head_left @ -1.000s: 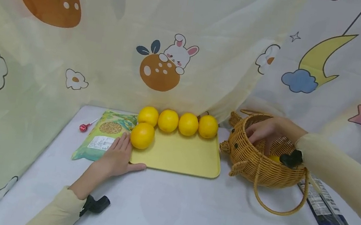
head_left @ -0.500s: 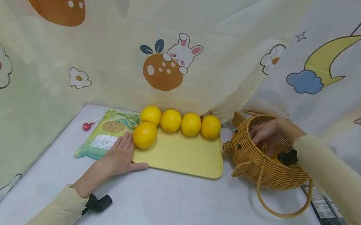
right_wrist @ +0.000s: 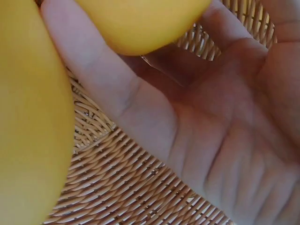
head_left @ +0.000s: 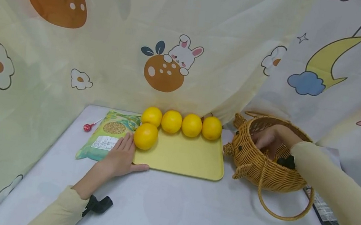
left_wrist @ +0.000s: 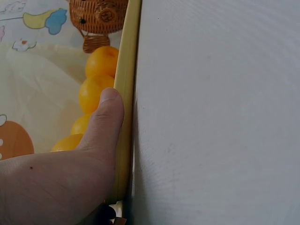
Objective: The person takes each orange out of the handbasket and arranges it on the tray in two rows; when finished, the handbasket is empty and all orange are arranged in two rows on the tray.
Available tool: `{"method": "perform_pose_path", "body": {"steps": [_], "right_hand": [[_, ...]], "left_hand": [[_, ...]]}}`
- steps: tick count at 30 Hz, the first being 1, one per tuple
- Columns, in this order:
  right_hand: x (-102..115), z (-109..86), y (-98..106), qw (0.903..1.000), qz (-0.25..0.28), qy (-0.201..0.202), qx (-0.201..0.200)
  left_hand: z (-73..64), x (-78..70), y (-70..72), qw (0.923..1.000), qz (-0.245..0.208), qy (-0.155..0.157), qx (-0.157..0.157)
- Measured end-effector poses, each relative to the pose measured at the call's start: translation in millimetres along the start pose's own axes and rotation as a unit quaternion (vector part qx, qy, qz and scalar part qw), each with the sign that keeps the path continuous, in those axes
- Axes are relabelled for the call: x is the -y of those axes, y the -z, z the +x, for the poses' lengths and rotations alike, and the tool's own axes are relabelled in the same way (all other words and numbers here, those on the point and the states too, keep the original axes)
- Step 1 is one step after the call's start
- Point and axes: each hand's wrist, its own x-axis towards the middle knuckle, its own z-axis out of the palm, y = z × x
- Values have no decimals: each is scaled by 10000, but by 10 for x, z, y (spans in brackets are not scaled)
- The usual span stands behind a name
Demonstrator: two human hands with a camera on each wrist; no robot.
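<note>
In the head view my left hand (head_left: 121, 158) lies at the near left corner of a yellow tray (head_left: 187, 159). Its fingers extend along the tray's left side up to an orange (head_left: 146, 136); the thumb rests along the front rim, as the left wrist view shows. Several more oranges (head_left: 192, 125) line the tray's back edge. My right hand (head_left: 272, 137) is down inside a wicker basket (head_left: 262, 172) shaped like an animal. In the right wrist view its fingers go round an orange (right_wrist: 145, 23), with another orange (right_wrist: 30, 117) beside them. The far fingertips are hidden.
A green and yellow bag (head_left: 107, 138) with a white label lies left of the tray, and a red lollipop (head_left: 87, 127) beyond it. A dark flat packet (head_left: 328, 218) lies right of the basket. A printed curtain (head_left: 114, 41) hangs behind the table.
My right hand has sunk a little deeper into the basket. My left hand keeps its place at the tray. The head view has shifted slightly.
</note>
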Motion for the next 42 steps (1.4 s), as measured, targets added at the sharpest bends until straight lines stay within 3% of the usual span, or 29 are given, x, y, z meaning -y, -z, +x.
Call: {"method": "perform_pose_path", "body": {"steps": [12,18,26,30,33,36,39,42], "right_hand": [[11,56,-65,9995,90,-90,291],[-28,6,-52,9988,182,110,448],[-191,-283,73,9957,467,788,-106],[-322,-559,118,9850,648,1491,-584],[-450,-777,135,9652,785,2223,-1132],[-582,-942,75,9323,982,2999,-1770],[-681,-1004,-84,8807,1355,4070,-2009],[-705,-989,-319,8068,1798,5349,-1748]], "left_hand": [[14,-1,-11,10000,-1,21,28],[24,12,-17,9999,-8,45,106],[16,17,-13,9999,12,46,89],[11,18,1,10000,69,21,43],[9,23,17,10000,82,30,-24],[8,25,26,10000,22,67,-34],[8,23,16,10000,-30,74,25],[13,18,2,10000,-35,34,86]]}}
